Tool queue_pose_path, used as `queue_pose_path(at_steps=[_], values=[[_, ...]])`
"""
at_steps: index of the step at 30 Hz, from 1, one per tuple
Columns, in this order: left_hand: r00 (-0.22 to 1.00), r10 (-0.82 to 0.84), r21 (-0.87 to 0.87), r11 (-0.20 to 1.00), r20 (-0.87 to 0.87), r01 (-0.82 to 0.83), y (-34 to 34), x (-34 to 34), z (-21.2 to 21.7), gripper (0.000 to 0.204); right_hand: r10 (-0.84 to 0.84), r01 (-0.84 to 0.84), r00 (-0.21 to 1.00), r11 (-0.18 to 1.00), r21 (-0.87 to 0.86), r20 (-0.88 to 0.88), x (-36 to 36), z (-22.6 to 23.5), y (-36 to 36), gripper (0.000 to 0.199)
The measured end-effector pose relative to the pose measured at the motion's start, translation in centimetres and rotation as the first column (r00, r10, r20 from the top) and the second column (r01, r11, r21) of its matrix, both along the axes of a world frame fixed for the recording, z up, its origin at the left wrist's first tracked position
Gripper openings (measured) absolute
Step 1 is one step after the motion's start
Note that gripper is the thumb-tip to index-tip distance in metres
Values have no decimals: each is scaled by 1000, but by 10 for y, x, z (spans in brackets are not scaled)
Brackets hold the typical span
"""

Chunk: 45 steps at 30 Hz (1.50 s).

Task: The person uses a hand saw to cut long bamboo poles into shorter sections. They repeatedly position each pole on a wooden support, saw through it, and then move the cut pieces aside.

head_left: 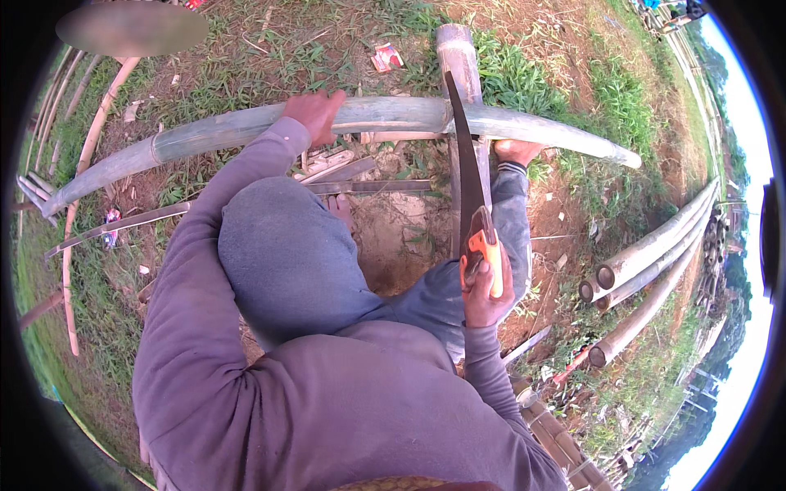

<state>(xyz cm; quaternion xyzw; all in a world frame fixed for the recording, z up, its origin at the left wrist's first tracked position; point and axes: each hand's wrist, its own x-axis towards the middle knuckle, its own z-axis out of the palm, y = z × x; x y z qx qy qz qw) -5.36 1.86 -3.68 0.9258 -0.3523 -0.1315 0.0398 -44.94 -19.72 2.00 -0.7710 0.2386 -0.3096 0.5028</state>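
A long green-grey bamboo pole (213,134) lies across in front of me, over an upright-running log (460,61). My left hand (315,114) is closed over the top of the pole, left of the log. In my right hand (489,290) is the orange and brown handle of a handsaw (468,168). Its dark blade reaches away from me and crosses the pole close to the log; I cannot tell how deep it sits. A bare foot (517,150) of mine is against the pole's near side, right of the blade.
Several cut bamboo poles (647,250) are stacked at the right. A thin bamboo strip (123,224) and split pieces (336,169) lie on the ground before my knees. At the left, a long pale pole (94,139) runs under the bamboo. A red wrapper (386,57) lies in the grass.
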Motion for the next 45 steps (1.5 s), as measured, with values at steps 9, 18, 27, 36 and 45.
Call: queue_pose_path(at_steps=[9,18,27,36,45], values=[[999,-36,4,999,34,36,-16,6,11,68,-55,49,994,997,67,94,142,-38,-45,41],[997,-21,39,999,-69,23,-3,13,9,74,-17,27,998,989,147,-68,-19,0,7,52],[994,-16,86,996,-105,25,-18,14,24,73,-27,15,998,970,242,50,149,-21,-43,38],[985,15,103,995,-171,3,-13,20,24,85,26,-25,1000,959,281,0,-30,10,13,61],[982,-16,117,992,-186,38,-19,23,27,85,-37,9,997,926,377,68,139,-32,-37,37]])
